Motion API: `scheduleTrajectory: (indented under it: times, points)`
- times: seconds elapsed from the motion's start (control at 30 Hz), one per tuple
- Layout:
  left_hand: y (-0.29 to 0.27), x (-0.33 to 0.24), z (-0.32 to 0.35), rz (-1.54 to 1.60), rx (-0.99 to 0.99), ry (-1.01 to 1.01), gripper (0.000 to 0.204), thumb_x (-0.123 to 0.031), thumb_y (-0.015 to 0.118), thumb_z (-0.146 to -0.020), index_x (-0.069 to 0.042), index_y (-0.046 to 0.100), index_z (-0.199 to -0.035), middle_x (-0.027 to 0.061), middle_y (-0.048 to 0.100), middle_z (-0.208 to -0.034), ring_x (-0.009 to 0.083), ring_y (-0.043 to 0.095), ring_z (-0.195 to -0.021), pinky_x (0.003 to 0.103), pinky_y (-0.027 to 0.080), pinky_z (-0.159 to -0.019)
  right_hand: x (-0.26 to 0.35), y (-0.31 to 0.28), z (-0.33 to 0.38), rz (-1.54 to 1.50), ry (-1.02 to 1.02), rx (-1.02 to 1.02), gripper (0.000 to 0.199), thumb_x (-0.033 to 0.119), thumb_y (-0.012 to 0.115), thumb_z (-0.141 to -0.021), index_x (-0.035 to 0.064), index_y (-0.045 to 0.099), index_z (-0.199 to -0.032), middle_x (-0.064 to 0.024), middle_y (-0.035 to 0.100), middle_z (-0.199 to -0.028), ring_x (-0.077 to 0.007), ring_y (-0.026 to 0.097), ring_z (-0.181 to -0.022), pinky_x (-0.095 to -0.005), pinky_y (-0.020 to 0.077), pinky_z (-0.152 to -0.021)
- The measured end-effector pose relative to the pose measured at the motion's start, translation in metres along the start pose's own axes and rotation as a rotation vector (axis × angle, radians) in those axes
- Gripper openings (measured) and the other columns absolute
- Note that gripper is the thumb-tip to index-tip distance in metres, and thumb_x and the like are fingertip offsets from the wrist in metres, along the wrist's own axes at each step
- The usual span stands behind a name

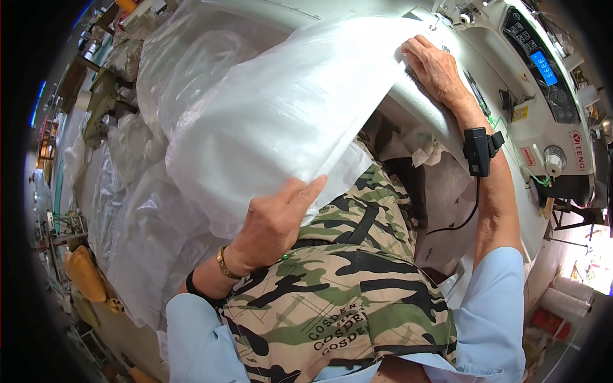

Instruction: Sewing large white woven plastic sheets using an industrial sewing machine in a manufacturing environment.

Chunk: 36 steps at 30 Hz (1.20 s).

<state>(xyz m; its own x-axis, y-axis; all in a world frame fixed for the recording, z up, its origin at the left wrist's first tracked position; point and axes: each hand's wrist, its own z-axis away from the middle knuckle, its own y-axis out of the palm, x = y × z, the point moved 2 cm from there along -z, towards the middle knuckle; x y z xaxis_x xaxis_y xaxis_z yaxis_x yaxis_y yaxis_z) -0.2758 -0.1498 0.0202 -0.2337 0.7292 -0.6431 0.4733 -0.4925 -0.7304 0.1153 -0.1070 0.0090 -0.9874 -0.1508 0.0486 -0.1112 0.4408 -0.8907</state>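
A large sheet of thin white plastic film [268, 115] is spread over my lap and the bed of a sewing machine [543, 137]. My left hand [281, 214] pinches the near edge of the sheet, thumb on top, with the edge running taut up to the right. At the far end of that edge my right hand [437, 70] has its fingers bent over the sheet's corner, close to the machine's needle area. Some fingertips there are partly hidden. The machine's lit control panel [541, 64] is right of my right hand.
More crumpled translucent plastic [143, 223] hangs down to the left. A black device [477, 152] with a cable is strapped to my right forearm. The machine's round dial [554, 159] has green thread by it. White rolls [565, 300] stand at the lower right.
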Motion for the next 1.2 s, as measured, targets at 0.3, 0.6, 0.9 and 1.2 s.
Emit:
scheduleTrajectory:
  times: [0.3, 0.6, 0.9, 1.2]
  points:
    - [0.026, 0.025, -0.012, -0.096, -0.041, 0.04, 0.041, 0.003, 0.063, -0.085, 0.005, 0.061, -0.126, 0.0175, 0.056, -0.085, 0.0345, 0.058, -0.066, 0.04, 0.047, -0.059, -0.003, 0.011, -0.001, 0.188, 0.171, -0.063, 0.024, 0.027, 0.062, -0.097, 0.0103, 0.064, -0.114, -0.0089, 0.065, -0.112, -0.0279, 0.066, -0.092, -0.042, 0.0551, -0.08]
    - [0.049, 0.02, -0.051, 0.004, 0.185, 0.173, 0.026, 0.002, 0.066, -0.079, -0.003, 0.067, -0.105, 0.0122, 0.054, -0.074, 0.0299, 0.058, -0.058, 0.038, 0.045, -0.054, -0.001, 0.004, 0.02, 0.109, 0.397, -0.031, 0.039, 0.041, 0.059, -0.097, 0.0025, 0.061, -0.102, -0.0139, 0.061, -0.091, -0.0289, 0.058, -0.092, -0.0451, 0.0462, -0.089]
    - [0.043, 0.038, -0.104, -0.094, 0.109, 0.255, 0.018, -0.001, 0.065, -0.081, -0.001, 0.065, -0.099, 0.0131, 0.054, -0.073, 0.0306, 0.058, -0.057, 0.039, 0.045, -0.053, -0.001, 0.006, 0.02, 0.002, 0.45, 0.169, 0.072, 0.055, 0.047, -0.099, -0.0064, 0.049, -0.137, -0.0298, 0.047, -0.141, -0.0384, 0.039, -0.139, -0.0503, 0.0287, -0.116]
    - [0.041, 0.036, -0.187, -0.188, 0.046, 0.302, 0.009, -0.001, 0.063, -0.079, 0.0, 0.066, -0.088, 0.0146, 0.06, -0.071, 0.0309, 0.061, -0.06, 0.039, 0.048, -0.057, 0.003, 0.006, 0.02, -0.05, 0.352, 0.219, 0.101, 0.075, 0.043, -0.09, -0.0082, 0.038, -0.146, -0.0323, 0.034, -0.152, -0.0416, 0.027, -0.147, -0.0494, 0.0215, -0.121]
